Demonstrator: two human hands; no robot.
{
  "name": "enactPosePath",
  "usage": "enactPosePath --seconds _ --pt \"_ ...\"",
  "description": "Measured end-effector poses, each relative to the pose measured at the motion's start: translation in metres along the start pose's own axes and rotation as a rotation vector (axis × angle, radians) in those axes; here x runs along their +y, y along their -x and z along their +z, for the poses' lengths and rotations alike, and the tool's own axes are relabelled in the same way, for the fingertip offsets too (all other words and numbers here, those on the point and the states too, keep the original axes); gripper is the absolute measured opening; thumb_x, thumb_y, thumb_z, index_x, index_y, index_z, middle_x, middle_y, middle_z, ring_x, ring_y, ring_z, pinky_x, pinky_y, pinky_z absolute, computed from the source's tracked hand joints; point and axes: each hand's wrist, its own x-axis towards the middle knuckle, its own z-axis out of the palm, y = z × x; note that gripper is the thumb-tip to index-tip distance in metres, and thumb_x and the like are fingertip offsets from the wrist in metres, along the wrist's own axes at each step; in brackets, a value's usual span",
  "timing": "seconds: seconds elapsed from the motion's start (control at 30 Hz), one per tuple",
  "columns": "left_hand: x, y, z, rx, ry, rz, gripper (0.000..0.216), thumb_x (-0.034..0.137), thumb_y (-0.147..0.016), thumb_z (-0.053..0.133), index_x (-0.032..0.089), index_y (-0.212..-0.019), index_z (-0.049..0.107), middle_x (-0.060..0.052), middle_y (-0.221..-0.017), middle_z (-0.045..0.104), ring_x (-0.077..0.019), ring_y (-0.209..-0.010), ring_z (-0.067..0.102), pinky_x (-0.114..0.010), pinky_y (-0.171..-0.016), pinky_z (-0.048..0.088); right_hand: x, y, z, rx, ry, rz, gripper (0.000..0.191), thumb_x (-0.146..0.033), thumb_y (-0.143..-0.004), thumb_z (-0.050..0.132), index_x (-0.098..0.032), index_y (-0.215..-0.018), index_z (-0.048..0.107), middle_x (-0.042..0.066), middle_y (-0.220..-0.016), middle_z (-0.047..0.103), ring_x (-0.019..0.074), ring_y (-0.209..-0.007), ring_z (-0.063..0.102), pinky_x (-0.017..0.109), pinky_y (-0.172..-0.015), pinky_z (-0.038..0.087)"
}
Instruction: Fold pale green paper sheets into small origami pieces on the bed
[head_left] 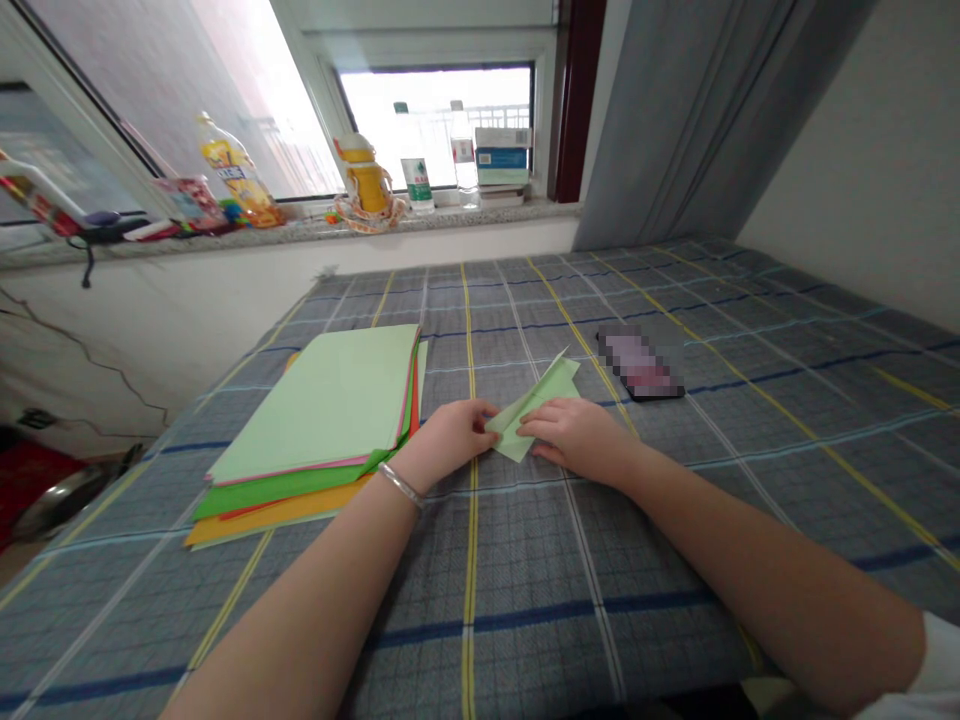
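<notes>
"Since you're standing nearer, what does the left hand [454, 440] have?"

"It's pinching the left corner of a small folded green paper [551, 385], thumb and fingers closed on it. There's a silver bracelet [401, 484] on that wrist."

"And the right hand [581, 432]?"

"Fingers bent and close together, their tips on the lower right part of the paper. Whether it's gripping or only pressing, I can't tell from here."

"Where's the paper, exactly?"

"On the checked cloth [465, 560], right between the two hands, slanting up to the right, with a pointed flap at its far end."

"What's that on the left?"

"A stack of coloured sheets [322, 395], just beside the left hand: pale green on top, with pink, brighter green, red and orange edges poking out below. Over on the right, beyond the right hand, lies a phone [640, 363], its face too blurred to read."

"Busy windowsill [300, 230], too."

"Yes, an orange drink bottle [236, 170] leaning over, a yellow flask [367, 185] with a strap, two clear bottles and some stacked boxes [502, 160]. A grey curtain [675, 120] hangs to the right of them."
</notes>
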Motion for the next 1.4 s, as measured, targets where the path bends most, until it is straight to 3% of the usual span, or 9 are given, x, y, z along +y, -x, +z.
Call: enactPosePath --seconds 0.13,0.27,0.37,0.57,0.9,1.17,1.33,1.4 --pt "-0.003 -0.001 0.003 -0.011 0.062 0.008 0.030 0.028 -0.075 0.057 0.023 -0.103 0.067 0.001 -0.074 0.066 -0.0155 -0.067 0.060 -0.024 -0.059 0.041 -0.008 -0.004 0.003 0.006 0.110 0.027 0.021 -0.031 -0.085 0.058 -0.021 -0.103 0.064 0.006 -0.098 0.069 0.0222 -0.091 0.060 0.033 -0.075 0.042" --pt "-0.001 -0.002 0.007 -0.006 0.106 0.040 0.032 0.028 -0.076 0.057 0.022 -0.106 0.066 0.001 -0.074 0.066 -0.0148 -0.066 0.059 -0.024 -0.060 0.041 -0.013 -0.004 0.005 0.025 0.162 0.056 0.016 -0.025 -0.089 0.049 -0.020 -0.091 0.065 0.005 -0.090 0.068 0.0194 -0.085 0.058 0.031 -0.070 0.038" --pt "0.000 -0.002 0.009 -0.003 0.101 0.094 0.029 0.026 -0.075 0.057 0.021 -0.102 0.067 0.000 -0.076 0.065 -0.0145 -0.068 0.058 -0.024 -0.061 0.042 -0.013 -0.006 0.007 0.053 0.142 0.094 0.023 -0.030 -0.091 0.046 -0.020 -0.081 0.064 0.004 -0.086 0.066 0.0180 -0.082 0.057 0.030 -0.068 0.037" --pt "0.003 -0.001 0.009 -0.065 0.140 0.105 0.023 0.029 -0.076 0.059 0.020 -0.096 0.067 0.002 -0.072 0.065 -0.0132 -0.063 0.057 -0.022 -0.060 0.041 -0.009 -0.011 0.018 0.084 0.064 0.219 0.021 -0.033 -0.090 0.051 -0.019 -0.081 0.064 0.004 -0.081 0.063 0.0163 -0.080 0.055 0.028 -0.068 0.035" --pt "0.021 0.002 0.016 0.071 -0.191 0.070 0.016 0.033 -0.081 0.057 0.019 -0.076 0.060 -0.002 -0.070 0.063 -0.0164 -0.065 0.058 -0.025 -0.058 0.037 -0.006 -0.015 0.024 0.056 -0.080 0.369 0.016 -0.033 -0.082 0.062 -0.020 -0.074 0.058 0.000 -0.076 0.061 0.0160 -0.077 0.054 0.027 -0.067 0.036" --pt "0.018 0.002 0.024 0.097 -0.230 0.116 0.005 0.023 -0.079 0.057 0.019 -0.082 0.055 -0.003 -0.078 0.062 -0.0190 -0.074 0.060 -0.028 -0.067 0.045 0.000 -0.012 0.025 0.100 -0.180 0.325 0.007 -0.018 -0.079 0.062 -0.020 -0.083 0.057 0.000 -0.081 0.060 0.0155 -0.081 0.054 0.027 -0.073 0.040" --pt "0.012 0.004 0.022 0.172 -0.149 0.294 0.037 0.012 -0.078 0.053 0.018 -0.114 0.047 -0.005 -0.101 0.058 -0.0166 -0.087 0.059 -0.030 -0.080 0.049 0.004 -0.009 0.022 0.081 -0.153 0.211 0.012 -0.018 -0.084 0.057 -0.022 -0.091 0.065 0.003 -0.097 0.062 0.0177 -0.093 0.053 0.030 -0.083 0.042" --pt "0.011 0.006 0.018 0.184 -0.220 0.413 0.038 0.010 -0.079 0.051 0.019 -0.115 0.048 -0.006 -0.108 0.053 -0.0161 -0.092 0.057 -0.030 -0.083 0.048 0.006 -0.008 0.021 0.069 -0.137 0.206 0.012 -0.020 -0.085 0.057 -0.021 -0.092 0.066 0.003 -0.096 0.063 0.0183 -0.091 0.053 0.031 -0.082 0.042"
